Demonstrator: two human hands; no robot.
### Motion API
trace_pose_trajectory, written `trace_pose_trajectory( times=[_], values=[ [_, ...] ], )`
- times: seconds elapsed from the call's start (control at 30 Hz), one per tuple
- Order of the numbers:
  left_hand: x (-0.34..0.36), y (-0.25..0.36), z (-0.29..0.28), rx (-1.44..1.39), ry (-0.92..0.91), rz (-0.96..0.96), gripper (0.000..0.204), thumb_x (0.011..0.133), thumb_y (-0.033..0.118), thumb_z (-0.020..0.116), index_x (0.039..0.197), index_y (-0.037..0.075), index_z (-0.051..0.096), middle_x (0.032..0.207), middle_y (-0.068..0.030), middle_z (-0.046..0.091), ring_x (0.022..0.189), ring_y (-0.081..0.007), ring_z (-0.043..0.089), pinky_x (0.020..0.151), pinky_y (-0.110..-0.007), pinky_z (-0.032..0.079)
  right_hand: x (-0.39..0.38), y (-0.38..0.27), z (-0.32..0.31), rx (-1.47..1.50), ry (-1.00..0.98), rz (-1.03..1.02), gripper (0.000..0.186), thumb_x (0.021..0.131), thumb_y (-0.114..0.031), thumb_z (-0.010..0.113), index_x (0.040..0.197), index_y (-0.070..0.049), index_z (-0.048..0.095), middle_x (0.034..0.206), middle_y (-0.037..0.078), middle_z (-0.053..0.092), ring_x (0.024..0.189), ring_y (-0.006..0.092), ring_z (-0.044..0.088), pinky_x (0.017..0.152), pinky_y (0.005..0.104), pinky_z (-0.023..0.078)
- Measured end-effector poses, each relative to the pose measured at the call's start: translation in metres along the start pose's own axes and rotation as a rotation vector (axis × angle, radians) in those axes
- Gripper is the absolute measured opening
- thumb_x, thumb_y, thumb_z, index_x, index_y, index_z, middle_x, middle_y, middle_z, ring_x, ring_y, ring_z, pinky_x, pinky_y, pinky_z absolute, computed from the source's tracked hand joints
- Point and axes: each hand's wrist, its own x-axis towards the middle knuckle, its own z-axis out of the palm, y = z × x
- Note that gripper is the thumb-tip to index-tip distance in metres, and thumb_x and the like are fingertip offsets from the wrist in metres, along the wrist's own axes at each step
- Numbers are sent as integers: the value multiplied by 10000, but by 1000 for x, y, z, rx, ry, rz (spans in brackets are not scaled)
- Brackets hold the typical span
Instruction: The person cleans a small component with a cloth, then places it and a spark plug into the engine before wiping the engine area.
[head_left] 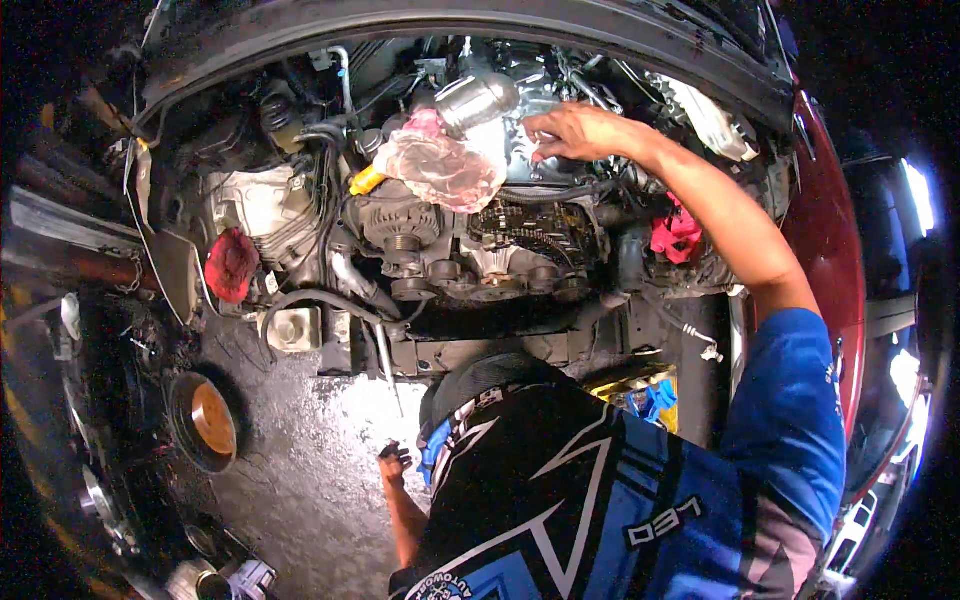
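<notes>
Engine bay (450, 353) spreads open before you, and the place that matters is the bright metal top of the engine (520, 165), toward the back, beneath your right hand (580, 132). Its fingers bend down to that metal; I cannot tell whether they grasp a small part or only touch the surface. Light fingertip contact with the wrist held high should serve you best, keeping your forearm off the parts below. Your left hand (395, 462) hangs low beside your waist, and I cannot tell whether its fingers hold anything; bringing it up to steady things would probably help.

Floor (300, 490) shines as if wet on your left, so mind your footing near the dark round pan (182, 420). Crumpled clear sheet (445, 170) lies left of your right hand, close above the exposed chain (540, 240); its loose edge could snag there, so keep it off the links. At its upper edge a tilted metal cylinder (475, 105) crowds your reach. A red bundle (232, 265) sits at the bay's left side, and a small yellow piece (367, 180) pokes out by the sheet's left end.
</notes>
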Motion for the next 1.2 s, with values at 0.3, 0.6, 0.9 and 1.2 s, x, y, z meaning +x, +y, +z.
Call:
trace_pose_trajectory(
  times=[0.3, 0.6, 0.9, 1.2],
  values=[
    [5, -3, 0, 79, 2, -54, 459, 939, 427, 499, 1176, 41, 573, 886, -106, 679, 653, -168, 622, 518, -285, 485, -1, 1, 37, -276, 127, 3, 476, 841, -409, 633, 938, 56, 594, 876, 224, 644, 847, 338, 657, 702, 466, 536],
    [24, 15, 12, 114, 90, -65, 496, 916, 475, 528, 1133, 31, 577, 848, -126, 670, 586, -189, 613, 502, -305, 489, -1, -7, 18, -66, -46, -77, 332, 837, -246, 670, 1061, -56, 516, 741, 155, 599, 729, 350, 632, 610, 440, 524],
    [21, 41, 13, -86, 126, 53, 385, 948, 326, 532, 1162, 7, 564, 796, -132, 657, 553, -173, 579, 486, -304, 498, 8, 30, 57, -174, 304, -42, 557, 874, -451, 570, 1133, 41, 551, 1042, 241, 622, 834, 412, 619, 793, 440, 513],
    [-153, 371, 204, 519, 16, 1049, 378, 908, 211, 601, 1256, 70, 552, 1123, -144, 620, 1104, -276, 570, 938, -348, 451, -26, -159, 28, 775, 191, -92, 292, 862, -325, 660, 985, -73, 577, 1022, 107, 621, 985, 217, 599, 880, 340, 453]
  ],
)
